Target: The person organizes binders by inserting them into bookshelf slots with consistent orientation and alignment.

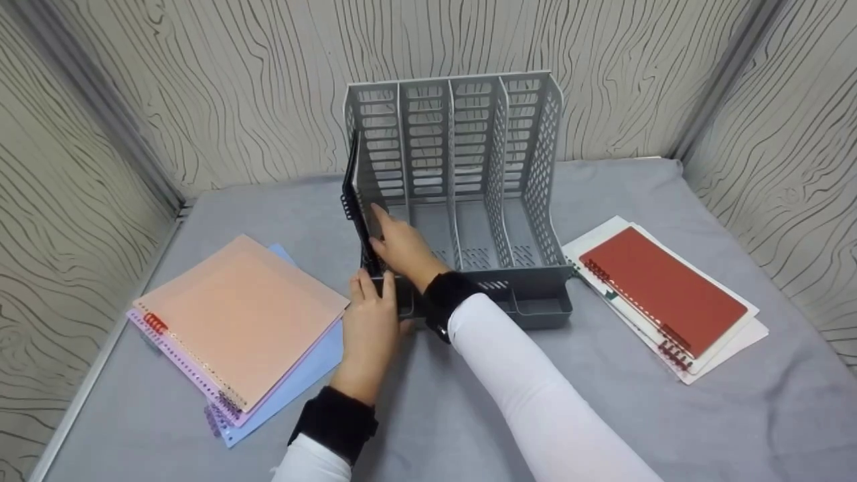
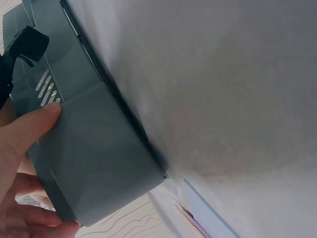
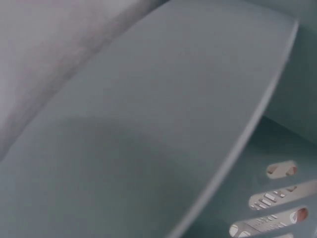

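A grey desktop file organizer (image 1: 542, 274) with several upright compartments and a low front tray stands at the table's back. A black spiral notebook (image 1: 357, 207) stands on edge in its leftmost compartment, black rings facing left. My right hand (image 1: 405, 251) reaches into that compartment, index finger extended and thumb beside the notebook's inner side; the other fingers are hidden. With my left hand (image 1: 371, 328) I grip the organizer's front left corner. In the left wrist view, the thumb (image 2: 42, 119) presses on the tray's front face and the fingers lie round its far edge.
On the left lie ring-bound notebooks, a peach one (image 1: 248, 314) over a purple one (image 1: 181, 355) and a blue one (image 1: 315, 365). A red notebook (image 1: 663, 288) lies over white ones (image 1: 743, 331) at right. Wood-patterned panels (image 1: 268, 87) stand behind and beside the table.
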A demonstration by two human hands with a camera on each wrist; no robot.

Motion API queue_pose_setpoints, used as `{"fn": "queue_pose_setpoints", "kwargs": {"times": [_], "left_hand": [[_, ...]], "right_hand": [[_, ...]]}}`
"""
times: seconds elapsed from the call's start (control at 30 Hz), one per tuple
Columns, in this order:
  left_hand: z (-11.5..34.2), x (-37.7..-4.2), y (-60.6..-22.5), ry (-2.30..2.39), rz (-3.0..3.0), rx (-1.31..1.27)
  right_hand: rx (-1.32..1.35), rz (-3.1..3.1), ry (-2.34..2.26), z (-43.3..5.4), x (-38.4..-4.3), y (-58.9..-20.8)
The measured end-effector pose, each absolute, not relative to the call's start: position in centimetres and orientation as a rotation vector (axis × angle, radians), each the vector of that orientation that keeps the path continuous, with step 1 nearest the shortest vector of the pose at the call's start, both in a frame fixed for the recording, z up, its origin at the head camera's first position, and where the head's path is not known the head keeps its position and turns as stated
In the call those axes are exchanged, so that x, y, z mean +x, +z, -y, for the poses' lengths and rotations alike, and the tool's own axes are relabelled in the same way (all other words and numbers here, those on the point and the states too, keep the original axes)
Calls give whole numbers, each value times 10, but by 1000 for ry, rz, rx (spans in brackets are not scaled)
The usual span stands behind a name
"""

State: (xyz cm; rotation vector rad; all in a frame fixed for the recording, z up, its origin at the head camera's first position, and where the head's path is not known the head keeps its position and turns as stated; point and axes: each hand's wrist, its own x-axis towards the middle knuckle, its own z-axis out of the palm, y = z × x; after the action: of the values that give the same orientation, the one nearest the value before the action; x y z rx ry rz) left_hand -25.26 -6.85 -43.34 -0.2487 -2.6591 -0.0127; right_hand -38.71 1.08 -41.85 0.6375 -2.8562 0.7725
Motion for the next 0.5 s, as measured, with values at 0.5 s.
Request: {"fn": "queue_pose_setpoints", "kwargs": {"times": [0.5], "left_hand": [[69, -254, -431, 22, 2732, -247]], "right_hand": [[682, 2764, 650, -31, -371, -410]]}}
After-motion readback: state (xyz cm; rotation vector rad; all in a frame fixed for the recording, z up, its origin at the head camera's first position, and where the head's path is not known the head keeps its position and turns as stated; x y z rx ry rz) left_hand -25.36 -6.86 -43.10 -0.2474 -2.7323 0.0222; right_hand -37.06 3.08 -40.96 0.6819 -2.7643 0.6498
